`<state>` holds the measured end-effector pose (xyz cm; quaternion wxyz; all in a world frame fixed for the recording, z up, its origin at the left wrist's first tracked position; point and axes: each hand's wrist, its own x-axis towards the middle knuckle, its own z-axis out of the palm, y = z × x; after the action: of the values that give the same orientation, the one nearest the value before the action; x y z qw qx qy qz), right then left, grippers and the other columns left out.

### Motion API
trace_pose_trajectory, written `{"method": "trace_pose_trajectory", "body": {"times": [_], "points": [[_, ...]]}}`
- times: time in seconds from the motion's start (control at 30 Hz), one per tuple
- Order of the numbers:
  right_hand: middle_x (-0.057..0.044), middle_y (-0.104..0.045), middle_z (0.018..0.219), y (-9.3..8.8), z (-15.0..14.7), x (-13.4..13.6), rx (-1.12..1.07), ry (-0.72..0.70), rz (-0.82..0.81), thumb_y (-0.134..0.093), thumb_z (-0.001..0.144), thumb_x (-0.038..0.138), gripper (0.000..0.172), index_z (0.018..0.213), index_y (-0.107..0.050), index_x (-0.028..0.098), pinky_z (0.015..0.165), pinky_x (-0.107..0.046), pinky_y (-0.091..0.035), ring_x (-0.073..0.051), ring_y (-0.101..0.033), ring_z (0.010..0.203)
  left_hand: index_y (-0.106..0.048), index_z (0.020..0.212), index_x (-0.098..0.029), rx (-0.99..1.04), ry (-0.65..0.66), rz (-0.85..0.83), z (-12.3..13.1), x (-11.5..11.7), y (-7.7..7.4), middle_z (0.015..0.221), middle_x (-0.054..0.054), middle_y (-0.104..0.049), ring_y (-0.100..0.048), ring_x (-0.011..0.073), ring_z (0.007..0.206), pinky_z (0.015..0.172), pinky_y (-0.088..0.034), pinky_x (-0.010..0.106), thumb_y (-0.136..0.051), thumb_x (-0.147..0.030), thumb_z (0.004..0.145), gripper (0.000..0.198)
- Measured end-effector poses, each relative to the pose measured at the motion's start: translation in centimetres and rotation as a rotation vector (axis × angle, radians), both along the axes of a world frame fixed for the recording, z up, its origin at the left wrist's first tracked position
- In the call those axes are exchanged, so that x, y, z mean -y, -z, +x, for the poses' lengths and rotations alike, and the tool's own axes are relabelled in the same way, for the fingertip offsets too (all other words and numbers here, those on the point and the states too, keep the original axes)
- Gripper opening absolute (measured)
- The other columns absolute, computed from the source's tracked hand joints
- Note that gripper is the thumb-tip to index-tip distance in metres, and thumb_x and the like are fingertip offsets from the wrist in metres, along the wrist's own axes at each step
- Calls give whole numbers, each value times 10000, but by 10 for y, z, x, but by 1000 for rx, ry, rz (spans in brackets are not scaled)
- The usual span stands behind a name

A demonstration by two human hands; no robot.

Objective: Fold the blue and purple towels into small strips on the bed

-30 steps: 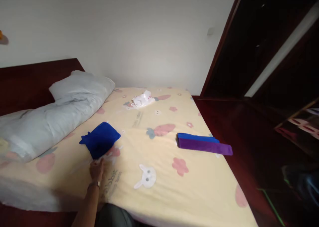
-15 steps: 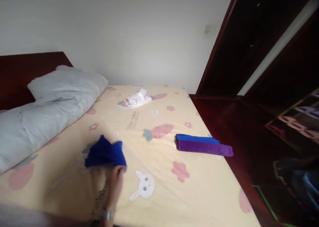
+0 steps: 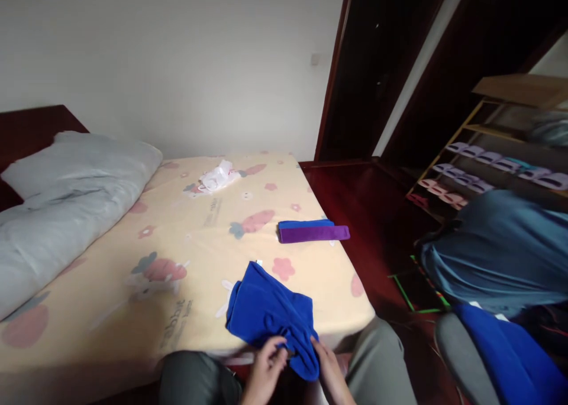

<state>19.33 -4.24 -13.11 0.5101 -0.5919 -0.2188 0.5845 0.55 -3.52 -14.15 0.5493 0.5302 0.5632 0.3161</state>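
A crumpled blue towel (image 3: 270,304) lies over the near edge of the bed, its lower corner hanging off the side. My left hand (image 3: 268,360) has its fingers curled and pinched at the towel's near edge. On the other side, my right hand (image 3: 327,360) grips the hanging fold, the thumb partly hidden by cloth. Farther back on the bed, a folded purple towel (image 3: 310,233) lies against a folded blue towel (image 3: 306,223); the purple one sticks out past the bed's right edge.
A white plastic bag (image 3: 219,177) sits at the far side of the patterned bed sheet (image 3: 199,286). A grey quilt (image 3: 80,192) is heaped at left. On the right stand a cloth-draped chair (image 3: 461,357) and a slipper rack (image 3: 479,156).
The blue towel has moved from the left of the bed to the near edge by my knees. Both hands are on it now, where one showed before. The view has swung right.
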Motion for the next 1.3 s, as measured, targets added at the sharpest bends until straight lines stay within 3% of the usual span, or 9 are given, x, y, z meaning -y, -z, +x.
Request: {"method": "trace_pose_trajectory", "body": {"times": [0.13, 0.23, 0.37, 0.47, 0.63, 0.83, 1.0, 1.13, 1.3], "points": [[-78, -761, 885, 4, 15, -3, -46, 27, 9, -732, 578, 681, 534, 830, -775, 212, 1002, -452, -474, -353, -656, 1067, -675, 1072, -213, -429, -490, 265, -57, -37, -9, 1129, 167, -661, -623, 337, 1090, 948, -500, 440, -561, -679, 771, 567], [-67, -747, 819, 18, 23, 0, 34, 18, 27, -703, 584, 658, 488, 769, -735, 208, 957, -433, -488, -343, -664, 981, -651, 1117, -153, -595, -497, 312, -84, -68, -7, 1220, 207, -635, -549, 364, 1228, 1058, -417, 479, -624, -562, 747, 551], [-83, -717, 905, 17, 31, 10, 399, 90, 75, -676, 607, 581, 439, 856, -699, 219, 967, -443, -468, -343, -637, 966, -686, 974, -173, -512, -391, 171, -83, -87, -14, 1065, 163, -718, -650, 327, 1076, 963, -471, 431, -631, -417, 767, 324], [-90, -686, 995, -7, 17, 12, 580, 102, 181, -659, 692, 557, 407, 942, -697, 239, 1009, -434, -439, -333, -610, 1028, -715, 903, -195, -446, -347, 160, -53, -69, -26, 966, 135, -746, -687, 314, 954, 882, -505, 406, -639, -423, 780, 270], [-44, -713, 926, -48, -37, 4, 100, -235, 188, -672, 759, 631, 437, 885, -712, 214, 904, -341, -485, -275, -639, 979, -756, 1008, -245, -205, -78, 345, 12, -4, -49, 1059, 142, -730, -648, 318, 1063, 993, -472, 451, -637, -380, 823, 258], [-26, -707, 749, -37, -41, 18, -87, -79, 78, -773, 579, 706, 531, 671, -682, 191, 830, -317, -492, -263, -648, 872, -748, 1092, -290, -175, 115, 346, 24, 43, -77, 1120, 102, -726, -659, 249, 1079, 987, -511, 364, -524, -424, 927, 309], [-62, -761, 876, -40, -2, 37, -196, 97, 58, -693, 633, 779, 653, 864, -755, 171, 895, -366, -512, -308, -665, 1002, -774, 996, -246, -56, -163, 278, 1, 47, -90, 1087, 89, -753, -685, 264, 1068, 944, -551, 335, -578, -582, 857, 413], [-62, -756, 1060, -81, 41, 48, -204, 258, -9, -683, 690, 745, 659, 1061, -747, 204, 907, -360, -534, -297, -661, 1078, -742, 1088, -216, 36, -508, 218, -31, 39, -104, 1195, 90, -723, -632, 300, 1182, 1008, -516, 373, -631, -627, 799, 515], [-39, -759, 1002, -133, 100, 50, -57, 156, 114, -798, 655, 599, 565, 1069, -726, 220, 809, -328, -551, -276, -694, 933, -704, 1115, -196, -73, -724, 343, -87, 21, -134, 1223, 98, -701, -607, 313, 1198, 1063, -455, 430, -582, -643, 821, 549]]}}
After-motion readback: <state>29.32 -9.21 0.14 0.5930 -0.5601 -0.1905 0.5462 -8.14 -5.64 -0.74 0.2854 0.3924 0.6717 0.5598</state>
